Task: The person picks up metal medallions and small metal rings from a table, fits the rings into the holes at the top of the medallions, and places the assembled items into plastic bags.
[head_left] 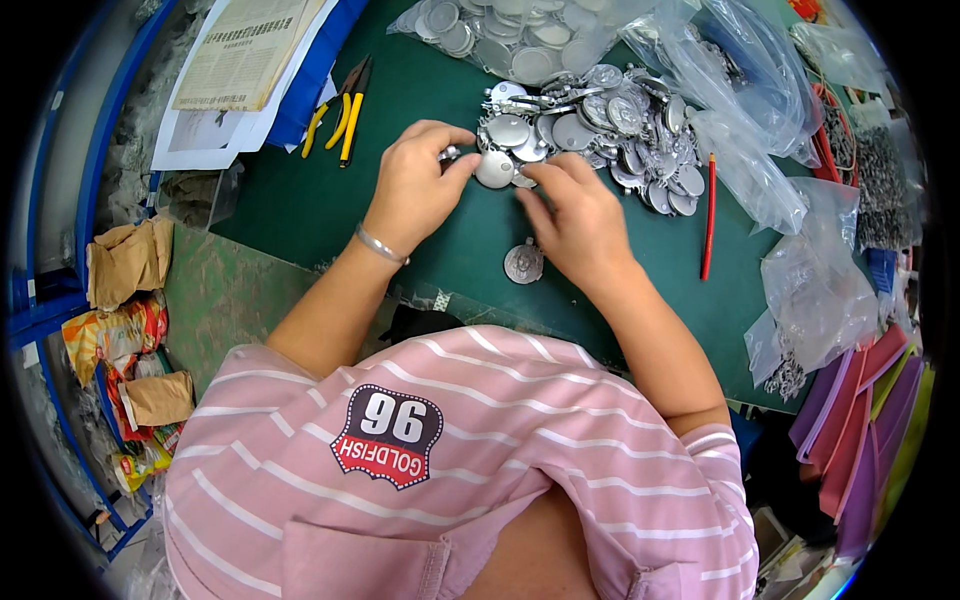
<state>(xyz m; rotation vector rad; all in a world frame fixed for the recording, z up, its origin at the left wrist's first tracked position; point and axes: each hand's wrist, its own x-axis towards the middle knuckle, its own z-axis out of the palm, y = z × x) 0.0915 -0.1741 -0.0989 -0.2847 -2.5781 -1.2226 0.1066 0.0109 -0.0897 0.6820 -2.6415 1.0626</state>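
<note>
A heap of round silver medals (572, 132) lies on the green work table, some with small loops on their rims. My left hand (412, 185) is at the heap's left edge, thumb and forefinger closed on a small shiny silver metal piece (449, 154); its exact kind is partly hidden. At the heap's near edge, my right hand (585, 220) has thumb and forefinger apart, the fingertips by a medal (523, 178) that they partly cover. A single medal (524, 262) with a raised pattern lies apart, nearer my body.
Two yellow-handled pliers (346, 128) lie left of the heap, near papers (225, 120) and a blue tray (322, 72). A red pencil (710, 215) lies to the right. Clear plastic bags (740, 90) and a bag of medals (520, 40) stand behind. Coloured ribbons (860, 420) hang at right.
</note>
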